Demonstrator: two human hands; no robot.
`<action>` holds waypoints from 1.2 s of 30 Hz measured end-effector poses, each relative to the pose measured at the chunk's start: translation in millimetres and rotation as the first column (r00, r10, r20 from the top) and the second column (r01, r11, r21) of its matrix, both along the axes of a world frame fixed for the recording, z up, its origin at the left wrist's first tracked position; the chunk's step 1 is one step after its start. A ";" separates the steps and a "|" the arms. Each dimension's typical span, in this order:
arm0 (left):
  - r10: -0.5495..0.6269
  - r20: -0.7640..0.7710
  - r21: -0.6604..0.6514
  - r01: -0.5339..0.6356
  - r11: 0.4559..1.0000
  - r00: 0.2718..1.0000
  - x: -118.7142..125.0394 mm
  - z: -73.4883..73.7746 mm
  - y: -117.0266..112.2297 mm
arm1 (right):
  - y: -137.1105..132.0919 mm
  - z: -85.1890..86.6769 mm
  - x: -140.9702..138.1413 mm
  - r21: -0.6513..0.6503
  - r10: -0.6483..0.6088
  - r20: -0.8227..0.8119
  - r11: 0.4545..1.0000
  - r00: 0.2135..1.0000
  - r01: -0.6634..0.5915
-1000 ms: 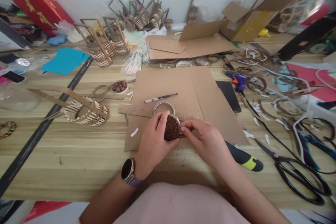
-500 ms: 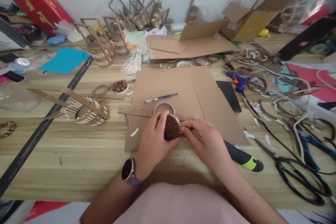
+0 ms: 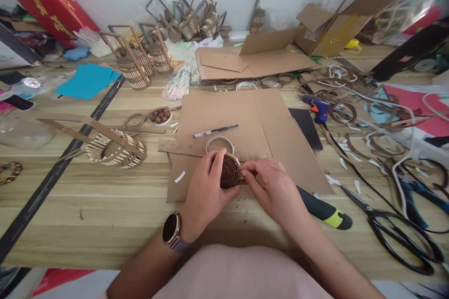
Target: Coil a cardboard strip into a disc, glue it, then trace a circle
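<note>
My left hand (image 3: pixel 205 191) is curled around a small coiled roll of brown corrugated cardboard (image 3: pixel 230 171), held on edge over a flat cardboard sheet (image 3: pixel 245 117). My right hand (image 3: pixel 271 187) pinches the loose end of the strip at the roll's right side. A white tape ring (image 3: pixel 219 141) and a long cardboard strip (image 3: pixel 182 147) lie just beyond the roll, with a black pen (image 3: pixel 214 131) farther back. A watch sits on my left wrist.
A black and yellow handled cutter (image 3: pixel 324 210) lies right of my right hand. Large black scissors (image 3: pixel 393 224), a blue glue gun (image 3: pixel 315 106) and a dark phone (image 3: pixel 306 127) are to the right. A slatted cardboard basket (image 3: pixel 114 148) stands at left; more baskets and boxes at the back.
Almost nothing differs: both hands keep their grip on the coil, with only slight finger shifts.
</note>
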State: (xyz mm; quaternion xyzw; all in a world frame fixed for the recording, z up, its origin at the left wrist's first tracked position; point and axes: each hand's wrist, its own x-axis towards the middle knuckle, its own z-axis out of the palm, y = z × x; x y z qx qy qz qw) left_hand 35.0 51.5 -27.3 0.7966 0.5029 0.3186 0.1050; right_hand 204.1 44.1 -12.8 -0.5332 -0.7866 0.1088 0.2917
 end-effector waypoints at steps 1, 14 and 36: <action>-0.002 0.001 -0.001 0.002 1.000 1.000 0.1 0.2 0.0 | -0.2 0.2 -0.1 0.003 0.002 0.006 1.000 1.000 -0.002; -0.005 0.008 -0.001 0.005 1.000 1.000 0.5 -1.4 0.3 | -2.2 1.6 -1.1 0.053 0.011 0.040 0.998 0.999 -0.013; 0.001 0.026 -0.066 0.000 0.998 1.000 -0.4 -0.1 3.2 | -3.3 4.6 3.8 0.025 0.052 -0.013 0.998 0.999 -0.052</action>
